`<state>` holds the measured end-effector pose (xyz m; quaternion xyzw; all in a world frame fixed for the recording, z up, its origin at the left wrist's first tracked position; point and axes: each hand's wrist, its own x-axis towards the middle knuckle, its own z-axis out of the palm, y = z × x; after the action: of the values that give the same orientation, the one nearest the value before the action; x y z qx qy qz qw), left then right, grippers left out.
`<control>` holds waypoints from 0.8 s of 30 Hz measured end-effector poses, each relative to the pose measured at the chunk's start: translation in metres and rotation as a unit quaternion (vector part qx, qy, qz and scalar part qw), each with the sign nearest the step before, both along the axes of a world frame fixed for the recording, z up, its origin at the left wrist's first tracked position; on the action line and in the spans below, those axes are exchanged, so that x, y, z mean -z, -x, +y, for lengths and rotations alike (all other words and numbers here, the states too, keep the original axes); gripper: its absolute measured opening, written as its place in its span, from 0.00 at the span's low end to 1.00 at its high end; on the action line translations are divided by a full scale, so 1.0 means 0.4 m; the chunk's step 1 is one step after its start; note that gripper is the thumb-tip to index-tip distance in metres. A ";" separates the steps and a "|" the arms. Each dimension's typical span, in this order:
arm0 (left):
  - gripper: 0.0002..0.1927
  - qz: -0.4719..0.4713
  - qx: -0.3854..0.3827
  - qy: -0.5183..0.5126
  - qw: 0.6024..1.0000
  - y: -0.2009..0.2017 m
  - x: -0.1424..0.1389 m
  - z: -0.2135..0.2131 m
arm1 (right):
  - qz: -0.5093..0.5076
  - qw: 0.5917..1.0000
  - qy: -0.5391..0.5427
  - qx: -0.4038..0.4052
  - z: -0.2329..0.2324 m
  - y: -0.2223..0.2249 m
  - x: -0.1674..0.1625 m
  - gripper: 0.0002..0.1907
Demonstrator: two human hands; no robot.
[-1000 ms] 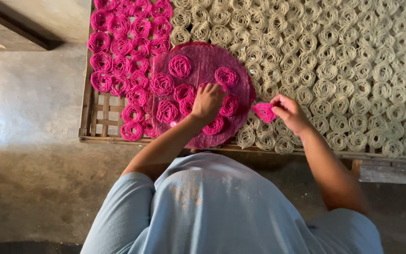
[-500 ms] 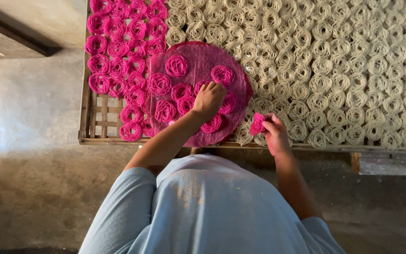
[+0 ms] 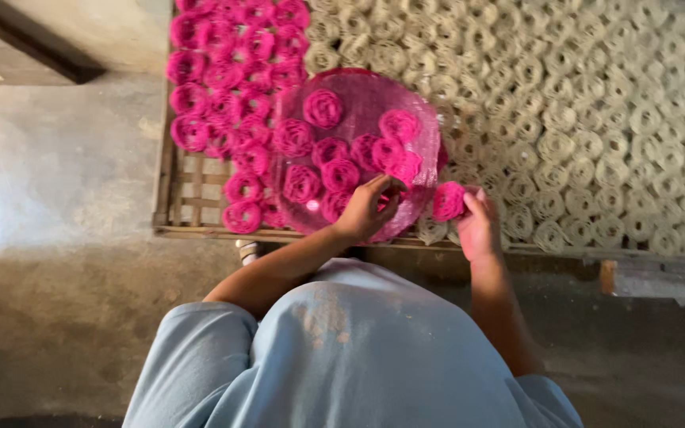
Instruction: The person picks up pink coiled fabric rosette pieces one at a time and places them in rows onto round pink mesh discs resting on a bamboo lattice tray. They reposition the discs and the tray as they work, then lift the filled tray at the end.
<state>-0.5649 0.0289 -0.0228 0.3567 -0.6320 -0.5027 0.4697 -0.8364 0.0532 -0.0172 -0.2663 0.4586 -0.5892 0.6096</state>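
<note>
The right hand (image 3: 479, 226) pinches a pink coil (image 3: 448, 200) between its fingertips, just off the right edge of the round pink tray (image 3: 362, 91). The left hand (image 3: 368, 208) curls closed over the tray's near rim, fingers among the pink coils lying on it. Beyond the tray, pale coils (image 3: 564, 119) cover the wooden rack (image 3: 170, 198) closely. The coil looks brittle; a tight pinch could crumble it, and tilting the tray could slide its load off.

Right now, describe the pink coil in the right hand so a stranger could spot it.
Find the round pink tray on the drying rack. Just off its lower right edge, the right hand holds one pink coil. It alone is lifted in fingers, between the tray's pink coils and the pale coils.
</note>
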 end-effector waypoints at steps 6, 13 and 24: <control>0.10 0.267 0.038 -0.239 0.933 -0.235 0.035 0.065 | 0.166 0.981 0.024 -0.095 -0.137 -0.267 -0.059 0.14; 0.15 0.324 -0.161 -0.389 0.847 -0.700 0.045 0.218 | 0.166 0.941 0.050 -0.290 -0.236 -0.754 0.038 0.12; 0.18 0.377 -0.248 -0.330 0.829 -0.938 0.048 0.285 | 0.535 0.764 0.224 -0.284 -0.197 -1.095 0.138 0.16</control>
<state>-0.1897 0.1427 -0.0419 0.4180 -0.0924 -0.6435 0.6345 -0.3983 -0.0254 -0.0722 -0.7854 0.4682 -0.2373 0.3280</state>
